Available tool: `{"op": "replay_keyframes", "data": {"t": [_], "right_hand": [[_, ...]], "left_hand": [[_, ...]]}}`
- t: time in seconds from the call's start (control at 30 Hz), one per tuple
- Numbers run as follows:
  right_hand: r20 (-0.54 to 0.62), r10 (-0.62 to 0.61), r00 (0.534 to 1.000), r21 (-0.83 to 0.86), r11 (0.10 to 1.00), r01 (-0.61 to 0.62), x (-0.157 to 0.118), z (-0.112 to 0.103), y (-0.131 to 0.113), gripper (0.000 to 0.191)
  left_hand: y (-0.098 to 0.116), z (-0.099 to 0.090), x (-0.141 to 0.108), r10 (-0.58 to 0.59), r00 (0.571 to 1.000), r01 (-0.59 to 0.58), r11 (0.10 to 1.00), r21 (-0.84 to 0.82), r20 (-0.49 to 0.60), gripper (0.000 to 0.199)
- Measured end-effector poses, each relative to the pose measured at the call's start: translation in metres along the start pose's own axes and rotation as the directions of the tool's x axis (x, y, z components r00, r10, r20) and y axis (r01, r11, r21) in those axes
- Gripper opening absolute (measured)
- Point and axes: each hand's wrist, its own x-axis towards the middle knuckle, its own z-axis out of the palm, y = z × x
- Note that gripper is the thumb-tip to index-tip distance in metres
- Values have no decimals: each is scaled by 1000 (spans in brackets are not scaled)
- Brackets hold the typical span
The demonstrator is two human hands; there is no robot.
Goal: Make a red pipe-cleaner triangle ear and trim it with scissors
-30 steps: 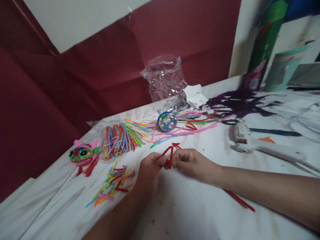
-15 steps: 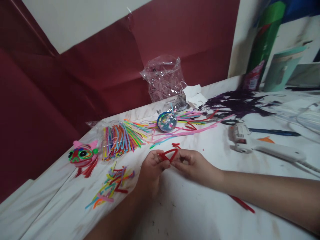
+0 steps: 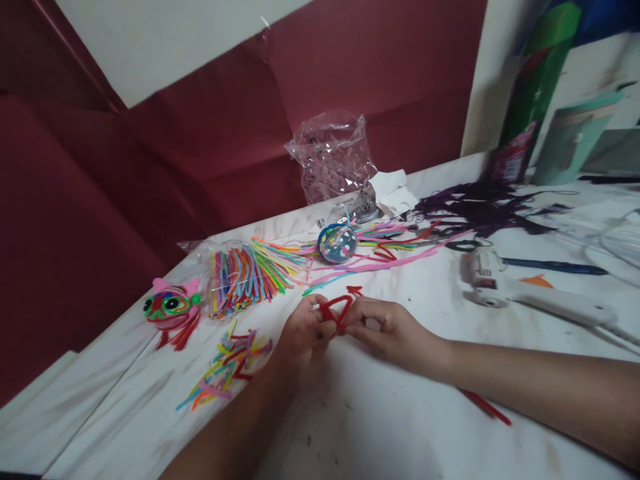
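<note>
Your left hand (image 3: pixel 305 333) pinches a bent, fuzzy red pipe cleaner (image 3: pixel 343 299) between thumb and fingers, and your right hand (image 3: pixel 385 327) has its thumb and fingertips closed on the same piece from the other side. The pipe cleaner is folded into a narrow loop between your 2 hands, in front of you and over the white, marble-streaked table (image 3: pixel 400 420). Just beyond your fingers is a small bent red piece (image 3: pixel 355 290); you cannot tell from this view whether it joins the loop. Straight red pipe cleaners (image 3: pixel 487 408) lie partly hidden under your right forearm.

Near your left forearm is a loose pile of short multicoloured pipe-cleaner pieces (image 3: pixel 225 367). Further left sits a round, colourful animal figure with pink ears and 2 black-centred eyes (image 3: pixel 173 307), beside a clear plastic bag of long multicoloured pipe cleaners (image 3: pixel 245 283) that fan out of its open end. Beyond your hands rests a clear, blue-edged ball with coloured spots (image 3: pixel 337 244). To your right lies a white glue gun (image 3: pixel 555 301), with a dark blue pen (image 3: pixel 555 266) and a small orange scrap (image 3: pixel 537 281) just behind its handle.
</note>
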Motion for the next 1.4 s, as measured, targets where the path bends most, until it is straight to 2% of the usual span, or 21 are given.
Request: {"op": "replay_keyframes", "data": {"t": [0.1,0.17,0.27,0.33,0.4,0.47,0.57,0.6,0.7,0.77,0.83,0.9,0.97,1.07,1.27,1.33,1.4], "right_hand": [[-53,-52,997,-80,996,47,-1,-2,-4,5],[-81,-152,985,-131,981,141,0,-5,-8,18],[26,-382,924,-162,911,381,3,-12,-11,31],[49,-446,894,-159,880,448,4,-14,-13,34],[-22,-418,908,-161,898,409,4,-14,-13,33],[-52,-372,927,-174,917,358,4,-13,-11,25],[34,-340,940,-215,916,339,3,-10,-9,6],[67,-336,940,-231,911,342,2,-10,-8,3],[97,-345,934,-281,890,358,2,-11,-6,10],[99,-396,913,-298,864,407,2,-14,-6,13],[102,-446,889,-296,840,456,3,-16,-7,10],[97,-458,884,-280,840,465,3,-18,-9,11],[81,-446,891,-257,855,451,3,-17,-12,24],[112,-456,883,-215,856,470,3,-15,-15,42],[192,-448,873,-134,870,475,5,-14,-15,12],[209,-428,879,-100,885,454,5,-14,-14,6],[202,-387,900,-95,907,411,5,-13,-12,3]], "left_hand": [[1,-5,-2,-40,991,37,999,29,131,40],[1,-7,-3,-82,974,73,996,52,211,41],[-1,-5,-6,-134,953,123,991,60,271,42],[0,-2,-7,-106,957,105,994,17,268,44],[1,1,-7,-53,974,61,998,-28,220,43],[3,3,-5,-27,989,34,998,-49,145,38],[4,1,-4,-36,995,41,998,-49,98,37],[4,-1,-4,-43,993,48,998,-44,109,38],[1,-8,-4,-91,979,96,995,-16,184,46],[0,-10,-5,-168,951,161,986,46,261,51],[-1,-10,-5,-194,933,181,981,70,304,51],[-1,-8,-5,-141,946,141,990,21,292,47],[1,-5,-6,-83,963,95,995,-36,255,44],[3,-3,-6,-90,967,101,994,-34,238,41],[-1,-3,-9,-190,913,224,973,-52,360,40],[-5,-4,-8,-196,908,236,970,-64,369,35],[-7,-6,-6,-182,931,208,977,-52,317,31]]}}
